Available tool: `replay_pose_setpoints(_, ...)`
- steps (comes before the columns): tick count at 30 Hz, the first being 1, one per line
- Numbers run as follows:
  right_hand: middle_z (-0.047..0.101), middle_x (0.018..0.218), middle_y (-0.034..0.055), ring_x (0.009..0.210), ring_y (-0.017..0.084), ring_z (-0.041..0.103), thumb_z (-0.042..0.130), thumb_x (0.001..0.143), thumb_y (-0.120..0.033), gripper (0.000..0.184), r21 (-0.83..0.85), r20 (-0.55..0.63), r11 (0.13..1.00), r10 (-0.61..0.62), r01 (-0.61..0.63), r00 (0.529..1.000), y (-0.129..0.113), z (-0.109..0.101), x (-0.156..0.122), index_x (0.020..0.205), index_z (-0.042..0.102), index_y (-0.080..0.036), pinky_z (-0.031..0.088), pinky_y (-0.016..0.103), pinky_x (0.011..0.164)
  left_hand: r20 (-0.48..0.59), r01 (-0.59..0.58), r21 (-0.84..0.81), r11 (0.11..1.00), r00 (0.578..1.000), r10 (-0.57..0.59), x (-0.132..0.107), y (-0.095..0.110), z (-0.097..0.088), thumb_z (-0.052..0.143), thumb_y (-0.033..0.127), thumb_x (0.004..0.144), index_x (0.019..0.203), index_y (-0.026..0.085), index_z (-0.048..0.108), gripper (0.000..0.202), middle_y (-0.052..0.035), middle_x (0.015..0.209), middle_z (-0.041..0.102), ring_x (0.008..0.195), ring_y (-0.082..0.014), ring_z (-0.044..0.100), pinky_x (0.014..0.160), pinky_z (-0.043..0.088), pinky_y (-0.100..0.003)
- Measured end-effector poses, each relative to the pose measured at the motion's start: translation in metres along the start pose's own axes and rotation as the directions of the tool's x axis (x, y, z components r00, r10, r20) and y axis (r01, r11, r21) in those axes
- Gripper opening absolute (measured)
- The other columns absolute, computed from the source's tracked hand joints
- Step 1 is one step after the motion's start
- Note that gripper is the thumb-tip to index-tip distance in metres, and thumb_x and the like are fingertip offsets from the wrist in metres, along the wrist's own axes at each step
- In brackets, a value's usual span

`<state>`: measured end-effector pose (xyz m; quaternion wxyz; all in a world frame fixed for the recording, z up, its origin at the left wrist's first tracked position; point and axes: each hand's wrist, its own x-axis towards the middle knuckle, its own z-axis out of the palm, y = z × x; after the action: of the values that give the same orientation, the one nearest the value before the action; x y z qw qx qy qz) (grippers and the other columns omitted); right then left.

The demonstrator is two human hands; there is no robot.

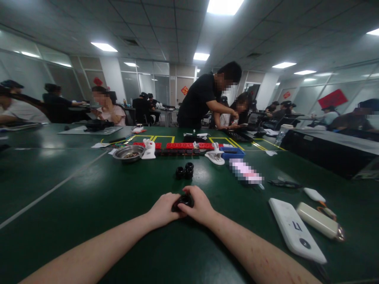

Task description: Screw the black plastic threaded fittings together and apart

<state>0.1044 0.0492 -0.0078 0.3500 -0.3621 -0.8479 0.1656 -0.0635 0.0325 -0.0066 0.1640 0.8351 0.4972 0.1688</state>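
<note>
Both my hands meet at the middle of the green table [89, 197]. My left hand [164, 208] and my right hand [199, 205] are closed round one small black round part [183, 200], fingers curled on either side of it. Just beyond, three similar black round parts [185, 171] stand together on the table, apart from my hands.
A metal bowl [129, 152], two white holders [149, 150] and a row of red blocks [179, 145] lie further back. A white flat device [291, 228] and a cream oblong device [318, 220] lie at right. Several people sit or stand round the far tables.
</note>
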Motion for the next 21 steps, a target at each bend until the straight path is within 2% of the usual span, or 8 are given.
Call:
replay_pose_setpoints(3,0.054,0.099,0.0069,0.093,0.020,0.050,0.056,0.066,-0.015,0.043,0.060,0.046,0.994,-0.099,0.096,0.994,-0.0019,-0.0009,-0.0016,0.108,0.045,-0.017,0.041,0.036,0.084,-0.003,0.025,0.004,1.000,1.000,-0.025,0.0001,-0.0018,0.0020,0.057,0.042,0.068,0.081,0.018,0.055,0.028,-0.0025,0.079,0.057,0.073,-0.0197,0.052,0.064,0.038,-0.028)
replay_pose_setpoints(5,0.051,0.110,0.0085,0.102,0.021,0.047,0.056,0.066,-0.016,0.051,0.074,0.065,0.988,-0.142,0.137,0.988,-0.0035,-0.0017,-0.0030,0.115,0.040,-0.017,0.037,0.037,0.089,-0.004,0.033,0.011,0.999,0.999,-0.033,0.0002,-0.0034,0.0031,0.058,0.040,0.067,0.081,0.018,0.054,0.026,-0.0029,0.080,0.057,0.073,-0.0199,0.052,0.063,0.038,-0.027)
replay_pose_setpoints(7,0.048,0.115,0.0098,0.105,0.023,0.045,0.061,0.066,-0.025,0.056,0.049,0.047,0.992,-0.123,0.121,0.991,-0.0046,-0.0019,-0.0035,0.117,0.038,-0.017,0.036,0.039,0.090,-0.001,0.020,0.008,1.000,1.000,-0.020,0.0002,-0.0045,0.0035,0.058,0.041,0.068,0.081,0.018,0.054,0.027,-0.0029,0.081,0.058,0.074,-0.0201,0.052,0.064,0.038,-0.028)
replay_pose_setpoints(9,0.051,0.107,0.0097,0.099,0.023,0.047,0.063,0.065,-0.032,0.055,0.009,0.017,0.998,-0.065,0.065,0.998,-0.0050,-0.0015,-0.0029,0.114,0.041,-0.016,0.038,0.039,0.086,0.005,0.006,0.001,1.000,1.000,-0.006,-0.0001,-0.0044,0.0030,0.056,0.044,0.070,0.081,0.019,0.054,0.028,-0.0025,0.082,0.058,0.074,-0.0200,0.052,0.065,0.038,-0.028)
replay_pose_setpoints(13,0.056,0.090,0.0065,0.084,0.021,0.052,0.063,0.066,-0.033,0.045,-0.036,0.017,0.998,0.047,-0.046,0.999,-0.0036,0.0004,-0.0010,0.105,0.047,-0.016,0.043,0.037,0.077,0.011,0.001,-0.016,1.000,1.000,-0.001,-0.0005,-0.0020,0.0014,0.055,0.045,0.070,0.079,0.019,0.054,0.028,-0.0016,0.082,0.059,0.075,-0.0196,0.052,0.064,0.038,-0.028)
replay_pose_setpoints(15,0.056,0.093,0.0058,0.086,0.020,0.052,0.060,0.067,-0.026,0.042,-0.001,0.038,0.999,0.035,-0.035,0.999,-0.0027,0.0007,-0.0011,0.106,0.046,-0.018,0.043,0.035,0.078,0.007,0.010,-0.017,1.000,1.000,-0.010,-0.0003,-0.0014,0.0014,0.056,0.043,0.069,0.080,0.019,0.054,0.026,-0.0019,0.081,0.058,0.074,-0.0195,0.052,0.064,0.038,-0.027)
replay_pose_setpoints(18,0.055,0.103,0.0059,0.096,0.019,0.050,0.055,0.065,-0.015,0.050,0.072,0.076,0.996,-0.066,0.061,0.995,-0.0026,-0.0005,-0.0031,0.113,0.041,-0.019,0.039,0.034,0.086,0.002,0.043,0.007,0.999,0.999,-0.043,0.0004,-0.0018,0.0024,0.058,0.038,0.067,0.081,0.018,0.055,0.024,-0.0027,0.080,0.057,0.073,-0.0195,0.051,0.063,0.038,-0.027)
replay_pose_setpoints(21,0.050,0.114,0.0089,0.105,0.021,0.045,0.059,0.065,-0.019,0.057,0.069,0.058,0.993,-0.098,0.094,0.994,-0.0037,-0.0016,-0.0047,0.118,0.038,-0.017,0.035,0.037,0.092,0.001,0.052,0.014,0.999,0.999,-0.052,0.0009,-0.0032,0.0033,0.058,0.040,0.067,0.080,0.018,0.055,0.026,-0.0028,0.078,0.056,0.073,-0.0198,0.052,0.063,0.038,-0.027)
